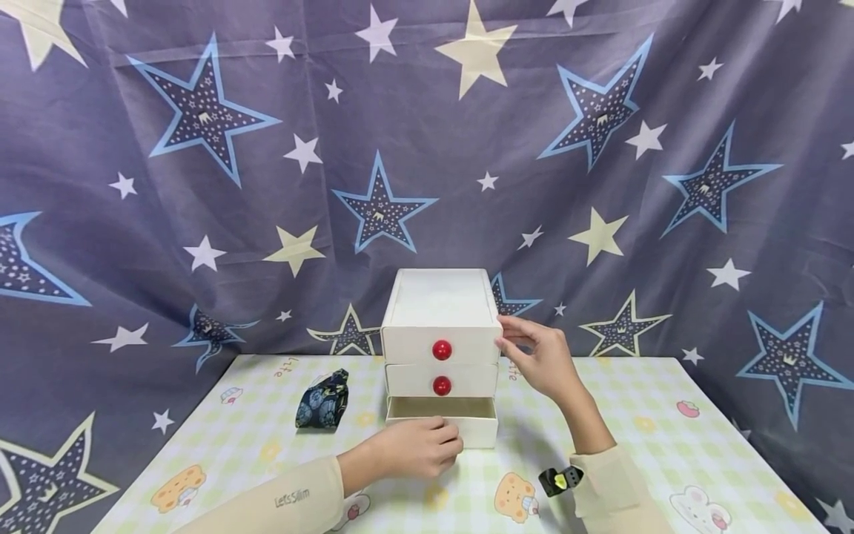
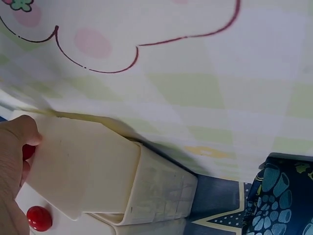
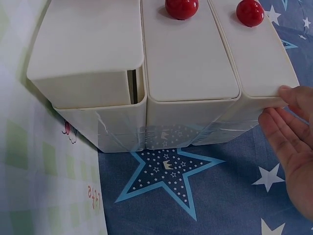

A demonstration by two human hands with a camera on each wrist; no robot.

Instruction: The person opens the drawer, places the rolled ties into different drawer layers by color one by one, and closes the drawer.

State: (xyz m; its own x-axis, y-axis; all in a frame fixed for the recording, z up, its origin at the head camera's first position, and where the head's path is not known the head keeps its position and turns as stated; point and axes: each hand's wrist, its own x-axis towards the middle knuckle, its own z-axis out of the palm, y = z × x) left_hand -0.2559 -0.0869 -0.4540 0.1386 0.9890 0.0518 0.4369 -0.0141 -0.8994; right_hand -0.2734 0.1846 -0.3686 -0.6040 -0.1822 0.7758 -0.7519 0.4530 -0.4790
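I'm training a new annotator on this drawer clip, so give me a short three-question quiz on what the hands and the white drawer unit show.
1. True or false: the bottom drawer of the white three-drawer plastic unit is pulled out.
2. How many round red knobs show uncovered on the drawer fronts in the head view: A one, B two, C three?
3. Fill in: the right hand touches the unit's top ____ corner, as seen from the head camera.

Key: 1 true; the left hand is at its front. 2 B; the lower red knob is the second. 3 right. The dark blue patterned cloth pouch lies apart on the checked tablecloth.
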